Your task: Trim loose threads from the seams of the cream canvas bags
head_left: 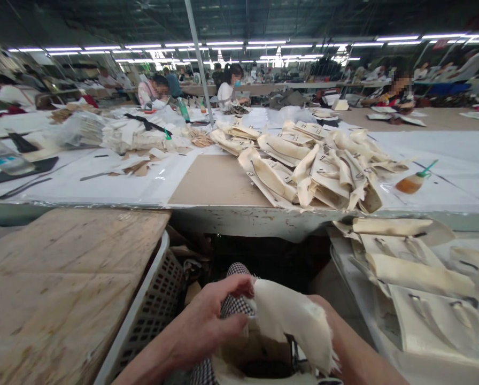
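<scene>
Low in the head view, my left hand (212, 315) is closed in a pinch on the edge of a cream fabric piece (293, 321) held over my lap. My right hand is hidden behind that piece; only its forearm (355, 353) shows. Below the fabric lies more cream material and checked trousers (233, 306). A pile of cream cut pieces (311, 166) covers the table ahead, and more lie stacked at my right (416, 272).
A wooden board (63, 278) rests on a white plastic crate (155, 305) at my left. An orange glue bottle (414, 183) lies on the white table. A metal pole (199, 59) rises behind. Several people work at far tables.
</scene>
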The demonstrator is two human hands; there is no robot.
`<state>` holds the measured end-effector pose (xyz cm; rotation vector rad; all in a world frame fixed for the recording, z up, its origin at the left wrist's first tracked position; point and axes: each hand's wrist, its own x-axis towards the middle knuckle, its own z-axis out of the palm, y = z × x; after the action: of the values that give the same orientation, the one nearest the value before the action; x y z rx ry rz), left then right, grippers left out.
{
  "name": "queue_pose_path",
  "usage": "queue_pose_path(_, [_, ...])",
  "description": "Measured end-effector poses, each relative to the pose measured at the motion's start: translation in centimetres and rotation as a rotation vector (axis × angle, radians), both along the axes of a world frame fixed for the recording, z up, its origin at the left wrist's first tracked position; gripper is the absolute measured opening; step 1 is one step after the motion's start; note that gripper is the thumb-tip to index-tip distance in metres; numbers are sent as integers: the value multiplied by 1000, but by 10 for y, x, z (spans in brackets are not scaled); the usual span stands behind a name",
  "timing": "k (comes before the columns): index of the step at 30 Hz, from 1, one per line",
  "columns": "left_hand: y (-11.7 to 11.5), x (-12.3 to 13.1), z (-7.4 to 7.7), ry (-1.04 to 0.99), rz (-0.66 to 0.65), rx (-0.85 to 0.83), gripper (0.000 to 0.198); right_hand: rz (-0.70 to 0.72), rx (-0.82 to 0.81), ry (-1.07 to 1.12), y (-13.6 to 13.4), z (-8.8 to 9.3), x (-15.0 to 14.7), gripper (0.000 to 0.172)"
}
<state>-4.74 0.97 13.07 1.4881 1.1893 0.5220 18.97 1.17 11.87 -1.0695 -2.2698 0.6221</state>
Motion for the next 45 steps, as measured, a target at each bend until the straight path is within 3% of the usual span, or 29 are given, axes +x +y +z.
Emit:
queue_pose_path(3, [-3, 2, 13, -316, -26, -85, 62, 80, -70, -49, 0, -8, -5, 22])
queue_pose_path(6, [-10, 1, 24, -471, -100, -111, 38, 103, -184, -108, 2, -22, -9, 23])
queue_pose_path(7, [-14, 1, 27, -443, -120, -85, 34, 88, -212, -122, 3, -26, -9, 23])
queue_pose_path(10, [-22, 4, 31, -223, -169, -99, 51, 0, -238, -110, 1, -37, -10, 26])
queue_pose_path(14, [-23, 16, 21, 108, -84, -168, 38, 6, -240, -20, -4, -46, -12, 22])
queue_pose_path(18, [-19, 21, 1, 454, -26, 153, 9, 13, -207, 22, -4, -54, -16, 22])
queue_pose_path(22, [-19, 15, -16, 650, -40, 419, 13, -22, -233, -13, 0, -59, -17, 24])
queue_pose_path(29, [-11, 10, -25, 593, -84, 720, 13, -49, -298, -43, 5, -58, -20, 24])
queue_pose_path(45, [6, 11, -32, 450, -112, 723, 15, -65, -371, -93, 15, -49, -24, 24])
